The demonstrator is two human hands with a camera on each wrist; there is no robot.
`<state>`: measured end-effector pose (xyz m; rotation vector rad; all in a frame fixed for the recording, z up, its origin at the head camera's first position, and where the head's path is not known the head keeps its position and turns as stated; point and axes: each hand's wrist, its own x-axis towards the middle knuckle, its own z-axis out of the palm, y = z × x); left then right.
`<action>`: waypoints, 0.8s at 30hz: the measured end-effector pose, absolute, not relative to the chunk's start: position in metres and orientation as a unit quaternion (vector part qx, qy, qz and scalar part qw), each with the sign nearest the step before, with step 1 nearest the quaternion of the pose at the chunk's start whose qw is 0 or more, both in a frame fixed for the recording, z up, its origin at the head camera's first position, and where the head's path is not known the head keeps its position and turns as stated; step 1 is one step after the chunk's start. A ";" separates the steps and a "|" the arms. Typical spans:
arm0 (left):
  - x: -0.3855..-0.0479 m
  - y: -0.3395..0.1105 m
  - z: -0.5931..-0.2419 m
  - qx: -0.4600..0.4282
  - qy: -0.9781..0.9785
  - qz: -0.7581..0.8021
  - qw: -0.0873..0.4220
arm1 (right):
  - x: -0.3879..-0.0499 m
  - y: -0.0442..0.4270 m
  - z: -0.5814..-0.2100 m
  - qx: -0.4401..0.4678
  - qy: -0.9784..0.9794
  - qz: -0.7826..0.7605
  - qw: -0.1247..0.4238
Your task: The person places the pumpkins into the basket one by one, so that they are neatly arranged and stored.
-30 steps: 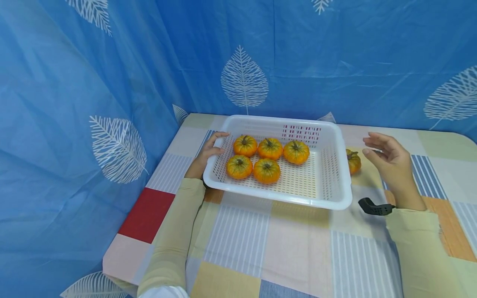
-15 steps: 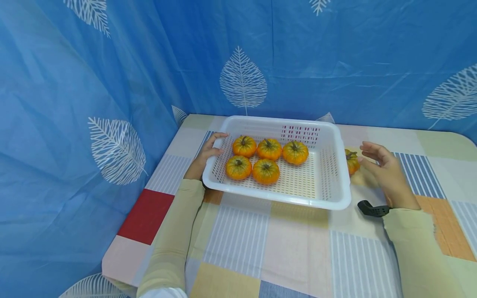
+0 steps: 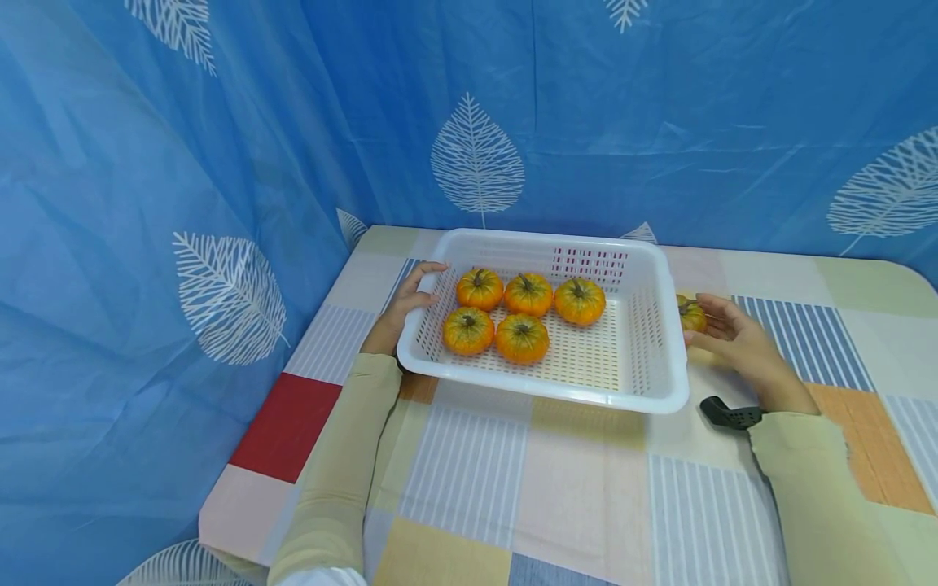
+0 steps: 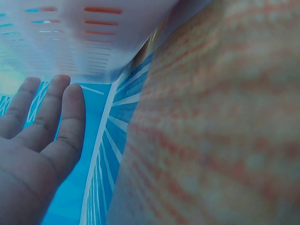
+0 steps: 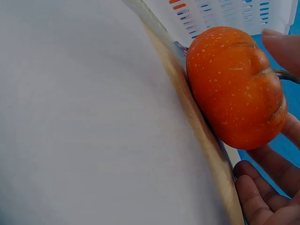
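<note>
A white plastic basket [image 3: 535,392] with slotted walls holds several small orange pumpkins [image 3: 523,338], grouped toward its left side. At the basket's left end my left hand [image 3: 399,308] grips the rim, thumb and index finger lying over it. In the left wrist view, three fingers [image 4: 71,110] of that hand reach up to the basket's outer wall. One more pumpkin [image 5: 234,89] sits on the table just right of the basket. My right hand [image 3: 751,352] surrounds it loosely, thumb on the near side and fingers behind. A gap shows between thumb and pumpkin in the right wrist view.
A checked patchwork cloth [image 3: 572,488] covers the table. Blue curtains [image 3: 586,122] with white leaf prints stand behind the table and along its left. A black wrist device [image 3: 731,413] sticks out from my right wrist.
My right hand has moved left and a little toward me, from above and right of the loose pumpkin to around it. The left hand and basket stay in place.
</note>
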<state>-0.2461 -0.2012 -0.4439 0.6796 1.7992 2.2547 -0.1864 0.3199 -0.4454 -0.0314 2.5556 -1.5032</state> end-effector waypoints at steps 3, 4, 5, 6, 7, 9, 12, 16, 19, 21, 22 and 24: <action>-0.246 -0.201 -0.444 0.220 0.611 0.755 0.091 | -0.186 0.320 -0.448 -0.012 0.854 -0.511 0.096; -0.246 -0.201 -0.445 0.216 0.612 0.755 0.092 | -0.186 0.320 -0.448 -0.014 0.853 -0.513 0.096; -0.246 -0.201 -0.445 0.213 0.614 0.755 0.094 | -0.186 0.320 -0.449 -0.016 0.852 -0.515 0.096; -0.246 -0.201 -0.445 0.211 0.615 0.754 0.094 | -0.186 0.320 -0.450 -0.017 0.852 -0.515 0.094; -0.246 -0.201 -0.445 0.210 0.614 0.755 0.094 | -0.185 0.320 -0.450 -0.018 0.852 -0.515 0.093; -0.246 -0.200 -0.444 0.210 0.612 0.756 0.095 | -0.185 0.321 -0.451 -0.018 0.853 -0.514 0.091; -0.245 -0.200 -0.443 0.211 0.610 0.758 0.095 | -0.185 0.321 -0.451 -0.019 0.854 -0.512 0.091; -0.247 -0.200 -0.444 0.212 0.604 0.763 0.093 | -0.185 0.320 -0.449 -0.018 0.856 -0.508 0.095; -0.247 -0.201 -0.444 0.213 0.603 0.763 0.091 | -0.186 0.318 -0.448 -0.014 0.856 -0.507 0.097; -0.246 -0.201 -0.443 0.212 0.608 0.760 0.090 | -0.187 0.317 -0.447 -0.010 0.856 -0.507 0.099; -0.245 -0.201 -0.442 0.212 0.609 0.759 0.089 | -0.187 0.317 -0.447 -0.011 0.856 -0.507 0.098; -0.244 -0.201 -0.442 0.213 0.608 0.760 0.089 | -0.187 0.317 -0.447 -0.009 0.858 -0.505 0.095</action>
